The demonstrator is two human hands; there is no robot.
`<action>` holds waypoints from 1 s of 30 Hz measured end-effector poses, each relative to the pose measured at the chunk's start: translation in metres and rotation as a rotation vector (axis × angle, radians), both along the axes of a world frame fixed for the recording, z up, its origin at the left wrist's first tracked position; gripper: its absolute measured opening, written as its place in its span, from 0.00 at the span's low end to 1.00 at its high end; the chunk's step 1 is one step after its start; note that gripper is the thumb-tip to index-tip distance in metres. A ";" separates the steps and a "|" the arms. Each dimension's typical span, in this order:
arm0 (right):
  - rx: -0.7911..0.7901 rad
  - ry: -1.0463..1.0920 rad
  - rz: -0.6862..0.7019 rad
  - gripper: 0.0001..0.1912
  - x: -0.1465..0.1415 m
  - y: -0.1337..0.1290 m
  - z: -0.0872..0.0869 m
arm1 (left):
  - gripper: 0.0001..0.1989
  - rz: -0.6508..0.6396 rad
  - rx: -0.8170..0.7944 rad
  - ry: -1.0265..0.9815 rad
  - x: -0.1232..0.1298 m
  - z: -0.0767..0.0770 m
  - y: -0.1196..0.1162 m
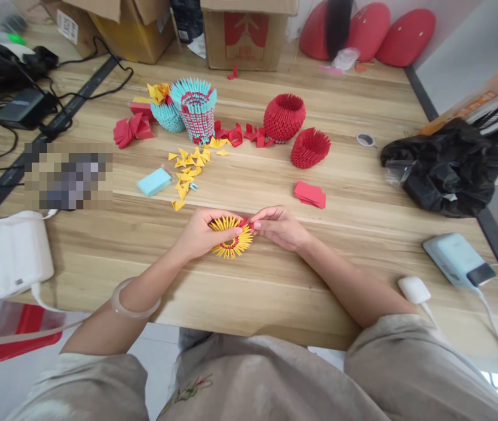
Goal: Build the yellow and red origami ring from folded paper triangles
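My left hand (pixel 207 234) grips a ring of folded yellow and red paper pieces (pixel 245 241), thumb on top, just above the table near its front edge. At the ring's upper right, my right hand (pixel 281 228) pinches a small red folded paper piece (pixel 245 222) against the ring; its far end is hidden by the fingers. Beyond the hands, loose yellow paper triangles (pixel 182 175) lie scattered. To their left is a stack of light blue paper slips (pixel 154 182), and to the right a stack of red paper slips (pixel 310 195).
A blue and red paper vase (pixel 196 111) and two red paper bowls (pixel 284 118) stand farther back, with cardboard boxes (pixel 246 41) behind. A black plastic bag (pixel 446 166) and a light blue power bank (pixel 453 260) lie right. A white charger (pixel 20 254) and cables are left.
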State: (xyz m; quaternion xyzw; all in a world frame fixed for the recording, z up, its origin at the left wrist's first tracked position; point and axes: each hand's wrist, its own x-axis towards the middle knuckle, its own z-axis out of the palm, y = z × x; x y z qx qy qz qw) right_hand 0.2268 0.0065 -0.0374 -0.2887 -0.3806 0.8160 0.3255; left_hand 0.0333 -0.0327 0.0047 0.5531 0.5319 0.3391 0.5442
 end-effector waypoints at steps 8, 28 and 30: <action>-0.020 -0.028 -0.003 0.10 -0.001 -0.001 -0.001 | 0.16 -0.047 0.091 0.149 -0.001 0.001 0.000; -0.080 -0.037 -0.022 0.10 -0.004 -0.005 0.001 | 0.17 -0.045 0.200 0.318 -0.007 -0.006 0.001; -0.077 -0.031 -0.021 0.10 -0.004 -0.006 0.001 | 0.17 -0.044 0.193 0.329 -0.006 -0.005 0.001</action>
